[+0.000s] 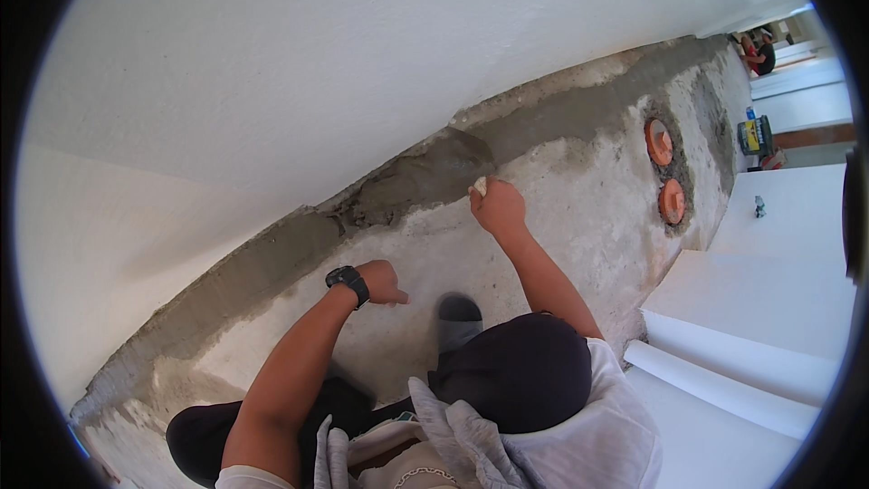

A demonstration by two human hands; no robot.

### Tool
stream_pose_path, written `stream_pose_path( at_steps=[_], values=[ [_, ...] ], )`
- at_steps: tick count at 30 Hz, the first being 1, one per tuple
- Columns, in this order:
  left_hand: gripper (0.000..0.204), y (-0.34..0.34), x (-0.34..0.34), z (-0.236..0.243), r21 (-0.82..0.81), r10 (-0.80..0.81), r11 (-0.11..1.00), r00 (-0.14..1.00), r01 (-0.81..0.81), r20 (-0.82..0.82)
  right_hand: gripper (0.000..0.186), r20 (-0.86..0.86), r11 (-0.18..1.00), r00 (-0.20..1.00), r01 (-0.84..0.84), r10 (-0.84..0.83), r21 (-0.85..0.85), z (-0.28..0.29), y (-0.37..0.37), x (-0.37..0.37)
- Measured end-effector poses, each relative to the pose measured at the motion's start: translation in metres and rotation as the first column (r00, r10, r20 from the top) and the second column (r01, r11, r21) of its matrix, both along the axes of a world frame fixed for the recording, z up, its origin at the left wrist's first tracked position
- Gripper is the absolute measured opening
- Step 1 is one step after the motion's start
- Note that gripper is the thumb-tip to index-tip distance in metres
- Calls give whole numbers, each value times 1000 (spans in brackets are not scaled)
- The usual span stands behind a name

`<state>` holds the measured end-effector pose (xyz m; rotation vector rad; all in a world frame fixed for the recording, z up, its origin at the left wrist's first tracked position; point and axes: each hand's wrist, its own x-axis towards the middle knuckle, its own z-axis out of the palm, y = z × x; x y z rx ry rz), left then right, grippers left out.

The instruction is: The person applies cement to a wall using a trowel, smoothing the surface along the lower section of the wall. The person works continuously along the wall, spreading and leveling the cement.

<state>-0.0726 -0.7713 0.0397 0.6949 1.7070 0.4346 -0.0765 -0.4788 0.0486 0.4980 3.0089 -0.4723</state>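
A band of grey mortar [398,183] runs along the foot of the white wall, rough and crumbly in its middle stretch. Beside this stretch, my right hand [500,206] is closed round a small pale, lumpy thing [480,186]; only its end shows at the thumb side, so I cannot tell its kind. My left hand [380,281], below a black wristwatch [348,285], hangs over the pale concrete floor [434,254]. Its fingers are curled in with one digit sticking out to the right, and nothing shows in it.
Two round orange pipe caps [671,201] sit in rough concrete to the right. White panels or boxes [751,281] stand along the right side. Farther off are a dark tub with a yellow label [753,136] and another person [763,52]. My shoe [460,310] is between my hands.
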Motion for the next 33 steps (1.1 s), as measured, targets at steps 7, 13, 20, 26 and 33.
stream_pose_path(
  at_steps=[7, 13, 20, 26, 33],
  values=[
    [48, 1, -1, 2, 2, -22, 1000, 1000, 22, -12, 33, 102, 1000, 995, 11, -11, 9, 7, -18, 8],
    [48, 2, 0, 4, -7, -18, 1000, 1000, 18, -9, 32, 32, 998, 998, -55, 56, -28, 9, -41, 17],
    [48, 3, 0, 6, 1, -40, 999, 999, 40, -6, 32, 96, 983, 978, -183, 186, -34, 6, -63, 28],
    [49, 1, 3, 1, 39, -77, 996, 997, 78, -31, 34, 79, 963, 960, -267, 269, -39, 0, -83, 36],
    [46, 1, 6, -1, -26, -59, 998, 998, 58, -30, 33, 2, 896, 896, -444, 444, -4, 11, -74, 37]
  ],
)
